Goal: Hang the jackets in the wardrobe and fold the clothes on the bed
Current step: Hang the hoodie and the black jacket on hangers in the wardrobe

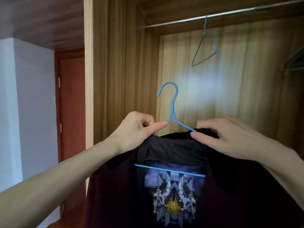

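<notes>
A dark jacket (172, 150) with a maroon outside and a printed lining hangs on a blue wire hanger (173, 104) that I hold up in front of the open wardrobe. My left hand (139, 129) pinches the hanger's left shoulder wire together with the collar. My right hand (222, 135) pinches the jacket's collar at the hanger's right shoulder. The hanger's hook points up, below the metal rail (222, 14) and apart from it. The hanger's bottom bar shows across the lining.
A second blue wire hanger (205, 45), bare, hangs on the rail at the upper right. More hangers (296, 61) show at the far right edge. The wardrobe's wooden side panel (118, 71) stands left of the jacket. A red-brown door (72, 104) lies beyond it.
</notes>
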The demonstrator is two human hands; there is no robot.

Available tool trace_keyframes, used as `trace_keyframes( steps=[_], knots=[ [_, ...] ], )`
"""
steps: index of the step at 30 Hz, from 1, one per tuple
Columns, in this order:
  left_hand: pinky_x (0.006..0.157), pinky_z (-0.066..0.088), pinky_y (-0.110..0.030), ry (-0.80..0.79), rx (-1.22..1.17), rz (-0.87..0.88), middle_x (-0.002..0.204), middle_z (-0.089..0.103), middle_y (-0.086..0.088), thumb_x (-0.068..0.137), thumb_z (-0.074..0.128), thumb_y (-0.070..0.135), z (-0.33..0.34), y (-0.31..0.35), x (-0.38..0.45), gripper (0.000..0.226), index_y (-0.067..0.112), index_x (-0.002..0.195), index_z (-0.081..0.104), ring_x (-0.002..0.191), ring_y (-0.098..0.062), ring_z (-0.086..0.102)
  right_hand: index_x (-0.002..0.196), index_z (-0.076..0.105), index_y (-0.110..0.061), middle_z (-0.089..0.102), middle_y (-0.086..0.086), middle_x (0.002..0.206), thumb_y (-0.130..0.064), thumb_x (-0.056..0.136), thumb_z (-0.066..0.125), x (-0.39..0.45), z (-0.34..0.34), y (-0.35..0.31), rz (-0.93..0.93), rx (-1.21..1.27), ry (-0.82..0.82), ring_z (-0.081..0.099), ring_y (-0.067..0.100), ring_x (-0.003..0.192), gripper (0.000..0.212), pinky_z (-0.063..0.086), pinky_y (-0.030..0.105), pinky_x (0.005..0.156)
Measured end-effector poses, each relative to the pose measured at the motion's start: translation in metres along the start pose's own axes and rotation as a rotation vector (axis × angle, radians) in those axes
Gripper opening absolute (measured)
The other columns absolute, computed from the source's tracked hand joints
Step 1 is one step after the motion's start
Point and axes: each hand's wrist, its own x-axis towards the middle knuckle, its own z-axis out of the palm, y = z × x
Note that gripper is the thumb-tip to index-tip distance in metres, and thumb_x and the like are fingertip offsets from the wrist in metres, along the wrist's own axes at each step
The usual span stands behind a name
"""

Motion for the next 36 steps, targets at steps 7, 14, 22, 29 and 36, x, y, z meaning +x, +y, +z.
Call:
trace_keyframes(
  steps=[7, 14, 22, 29, 36],
  knots=[
    [0.059, 0.028, -0.034, 0.180, 0.085, 0.094, 0.056, 0.027, 0.010, 0.094, 0.068, 0.054, 0.000, 0.017, 0.092, 0.063, 0.017, 0.058, 0.033, 0.060, -0.014, 0.027, 0.072, 0.050, -0.031, 0.054, -0.006, 0.065, -0.065, 0.097, 0.046, 0.049, -0.070, 0.032, 0.125, -0.138, 0.072, 0.051, 0.009, 0.068, 0.043, 0.033, 0.031, 0.058],
    [0.061, 0.034, -0.036, 0.435, 0.091, 0.137, 0.052, 0.032, 0.009, 0.098, 0.067, 0.049, -0.019, 0.004, 0.141, 0.059, 0.018, 0.057, 0.038, 0.057, -0.012, 0.031, 0.082, 0.053, -0.023, 0.062, -0.005, 0.074, -0.081, 0.086, 0.045, 0.063, -0.089, 0.058, 0.214, 0.004, 0.082, 0.061, 0.017, 0.075, 0.059, 0.050, 0.042, 0.075],
    [0.062, 0.032, -0.038, 0.360, 0.094, 0.000, 0.059, 0.034, 0.004, 0.100, 0.058, 0.058, -0.035, -0.048, 0.194, 0.060, 0.016, 0.062, 0.037, 0.060, -0.019, 0.033, 0.080, 0.058, -0.036, 0.056, -0.010, 0.068, -0.054, 0.096, 0.065, 0.138, -0.087, 0.040, 0.224, -0.128, 0.179, 0.055, 0.015, 0.071, 0.024, 0.040, 0.035, 0.063],
    [0.073, 0.043, -0.039, 0.221, 0.154, -0.061, 0.072, 0.056, -0.001, 0.103, 0.051, 0.057, -0.049, -0.063, 0.263, 0.053, 0.012, 0.077, 0.058, 0.077, -0.027, 0.053, 0.100, 0.075, -0.030, 0.069, 0.007, 0.102, -0.048, 0.092, 0.073, 0.187, -0.087, 0.046, 0.400, -0.212, 0.354, 0.063, 0.035, 0.113, 0.020, 0.038, 0.033, 0.077],
    [0.106, 0.047, -0.045, 0.279, 0.135, 0.099, 0.127, 0.069, -0.006, 0.096, 0.042, 0.061, -0.056, -0.067, 0.321, 0.051, 0.024, 0.122, 0.066, 0.122, -0.034, 0.061, 0.113, 0.073, -0.033, 0.071, 0.012, 0.118, -0.059, 0.090, 0.070, 0.233, -0.111, 0.041, 0.542, -0.391, 0.500, 0.063, 0.040, 0.115, 0.035, 0.041, 0.038, 0.079]
  ],
)
